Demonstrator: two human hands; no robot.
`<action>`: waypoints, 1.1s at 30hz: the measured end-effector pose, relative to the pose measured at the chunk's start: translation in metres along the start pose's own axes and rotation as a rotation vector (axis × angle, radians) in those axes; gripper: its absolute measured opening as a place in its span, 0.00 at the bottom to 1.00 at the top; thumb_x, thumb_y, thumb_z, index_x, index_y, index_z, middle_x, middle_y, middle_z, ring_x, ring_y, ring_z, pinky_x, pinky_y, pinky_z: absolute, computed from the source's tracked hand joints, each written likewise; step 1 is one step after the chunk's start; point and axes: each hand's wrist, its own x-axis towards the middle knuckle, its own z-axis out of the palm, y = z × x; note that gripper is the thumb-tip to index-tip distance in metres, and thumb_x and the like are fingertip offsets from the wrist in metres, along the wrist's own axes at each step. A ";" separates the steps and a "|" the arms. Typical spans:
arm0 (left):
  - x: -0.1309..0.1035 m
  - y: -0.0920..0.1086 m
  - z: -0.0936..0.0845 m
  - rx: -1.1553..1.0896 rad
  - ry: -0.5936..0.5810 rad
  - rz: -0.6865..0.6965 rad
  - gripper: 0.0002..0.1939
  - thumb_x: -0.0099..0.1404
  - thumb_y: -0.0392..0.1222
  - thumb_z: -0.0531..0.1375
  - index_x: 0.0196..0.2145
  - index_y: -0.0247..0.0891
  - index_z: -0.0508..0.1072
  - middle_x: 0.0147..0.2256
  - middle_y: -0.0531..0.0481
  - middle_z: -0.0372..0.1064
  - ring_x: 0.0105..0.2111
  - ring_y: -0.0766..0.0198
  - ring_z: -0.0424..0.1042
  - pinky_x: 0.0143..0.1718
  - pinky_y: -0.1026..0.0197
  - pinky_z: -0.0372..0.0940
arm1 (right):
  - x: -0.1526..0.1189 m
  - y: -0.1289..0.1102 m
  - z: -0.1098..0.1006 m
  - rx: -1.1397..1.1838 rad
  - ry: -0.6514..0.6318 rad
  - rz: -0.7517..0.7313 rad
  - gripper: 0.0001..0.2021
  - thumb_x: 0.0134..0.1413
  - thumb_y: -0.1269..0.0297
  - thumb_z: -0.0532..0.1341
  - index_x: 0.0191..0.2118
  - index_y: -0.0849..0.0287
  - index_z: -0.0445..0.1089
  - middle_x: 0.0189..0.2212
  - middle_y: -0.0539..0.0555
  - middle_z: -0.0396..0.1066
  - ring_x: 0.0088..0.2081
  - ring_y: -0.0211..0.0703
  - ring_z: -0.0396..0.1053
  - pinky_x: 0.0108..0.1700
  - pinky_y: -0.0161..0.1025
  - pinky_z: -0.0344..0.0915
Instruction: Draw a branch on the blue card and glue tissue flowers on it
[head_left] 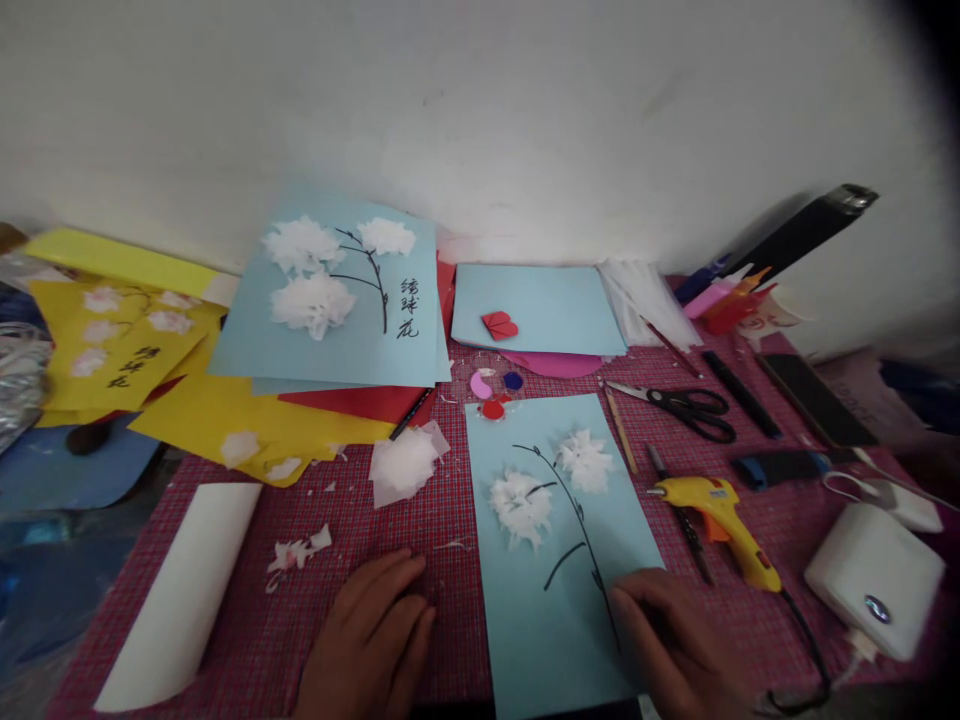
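Note:
My left hand [371, 632] rests on the checked tablecloth to the left of a light-blue sheet, fingers loosely stretched, nothing seen in them. At the right edge of that blue sheet [536, 640] is my right hand [667, 640], its fingers curled together; whatever they may hold is hidden. The sheet carries a drawn black branch [577, 510] and two white tissue-paper flowers, one upper right [585, 460] and one to the left [520, 507]. Left of the sheet lies a stack of white tissue squares [405, 462], with paper scraps [300, 550] farther left.
A finished-looking blue flower picture [322, 345] leans at the back. Right of my sheet lie scissors [686, 405], a yellow glue gun [720, 520], a black pen [742, 393] and a white power box [874, 575]. A white paper roll [184, 590] lies left; yellow sheets [195, 415] sit behind it.

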 end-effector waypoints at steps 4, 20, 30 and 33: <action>-0.002 -0.002 0.000 0.003 -0.003 0.006 0.10 0.66 0.32 0.57 0.42 0.39 0.75 0.48 0.45 0.74 0.51 0.55 0.71 0.51 0.51 0.70 | 0.002 0.000 0.001 -0.060 -0.010 -0.029 0.04 0.62 0.63 0.60 0.36 0.54 0.71 0.30 0.52 0.74 0.32 0.44 0.74 0.34 0.37 0.71; 0.025 0.047 0.027 -0.158 -0.389 0.143 0.19 0.67 0.50 0.61 0.52 0.43 0.71 0.62 0.46 0.63 0.62 0.48 0.61 0.60 0.43 0.65 | 0.020 -0.037 0.045 -0.308 -0.151 -0.246 0.09 0.65 0.69 0.57 0.47 0.57 0.71 0.39 0.57 0.71 0.38 0.45 0.72 0.41 0.41 0.72; 0.033 0.050 0.029 -0.158 -0.343 0.144 0.21 0.67 0.49 0.61 0.55 0.40 0.69 0.63 0.43 0.61 0.63 0.49 0.60 0.60 0.43 0.64 | 0.024 -0.044 0.046 -0.419 -0.212 -0.220 0.14 0.66 0.66 0.56 0.53 0.57 0.71 0.38 0.58 0.71 0.37 0.45 0.72 0.39 0.40 0.71; 0.036 0.052 0.032 -0.141 -0.313 0.150 0.18 0.67 0.48 0.62 0.51 0.39 0.72 0.63 0.43 0.60 0.63 0.49 0.59 0.61 0.44 0.62 | 0.024 -0.044 0.042 -0.346 -0.222 -0.215 0.14 0.66 0.68 0.54 0.53 0.56 0.71 0.38 0.57 0.71 0.37 0.44 0.72 0.39 0.40 0.72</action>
